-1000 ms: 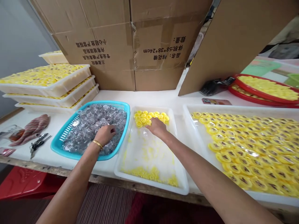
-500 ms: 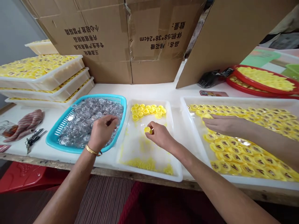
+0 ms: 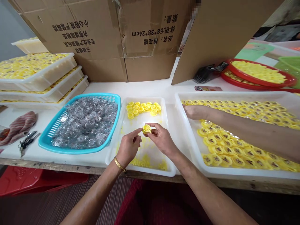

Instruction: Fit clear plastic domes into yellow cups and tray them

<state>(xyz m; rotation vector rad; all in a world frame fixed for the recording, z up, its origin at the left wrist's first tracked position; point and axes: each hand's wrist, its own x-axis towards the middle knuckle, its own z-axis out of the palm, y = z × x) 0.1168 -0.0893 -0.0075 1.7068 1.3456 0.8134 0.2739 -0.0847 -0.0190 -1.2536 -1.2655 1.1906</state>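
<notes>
My right hand (image 3: 161, 139) pinches a small yellow round cup (image 3: 147, 128) between thumb and fingers, above the middle of a white tray (image 3: 172, 156). From the left, the outstretched index finger of my left hand (image 3: 128, 145) touches the cup's rim. Its thumb is apart from that finger, the other fingers are curled, and I see nothing held in it. More yellow cups (image 3: 141, 109) stand together at the tray's far end, and yellow crumbs (image 3: 142, 161) lie near its front. Beside the tray, a blue basket (image 3: 44, 140) is full of clear round plastic pieces (image 3: 86, 122).
Another person's hand (image 3: 194, 112) reaches into a larger white tray (image 3: 197, 156) of filled yellow cups on the right. Stacked trays (image 3: 63, 67) stand at the left, near a striped cloth (image 3: 23, 125) and keys (image 3: 25, 143). Cardboard (image 3: 147, 68) walls the back.
My left hand has moved right from over the blue basket to the cup in my right hand. The other person's hand has shifted left to its tray's edge. The view has shifted slightly.
</notes>
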